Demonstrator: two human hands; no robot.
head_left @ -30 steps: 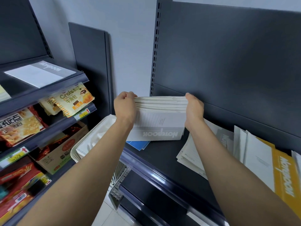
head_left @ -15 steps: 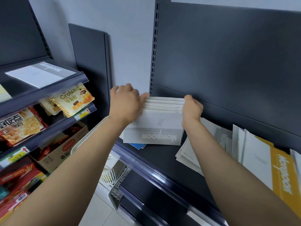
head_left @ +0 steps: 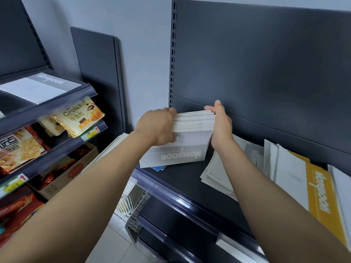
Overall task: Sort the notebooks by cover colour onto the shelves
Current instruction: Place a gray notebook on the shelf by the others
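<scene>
The stack of grey notebooks (head_left: 191, 133) leans on its edge at the far left of the dark shelf (head_left: 180, 179), and its front cover reads "NOTEBOOK" upside down. The left hand (head_left: 157, 128) grips its left end, fingers curled over the top. The right hand (head_left: 221, 126) presses the right end, fingers fairly straight. Farther right lies a yellow notebook (head_left: 319, 196), also lettered "NOTEBOOK". On the left rack, a snack packet (head_left: 81, 116) reads "Croiss…" and "牛角包".
</scene>
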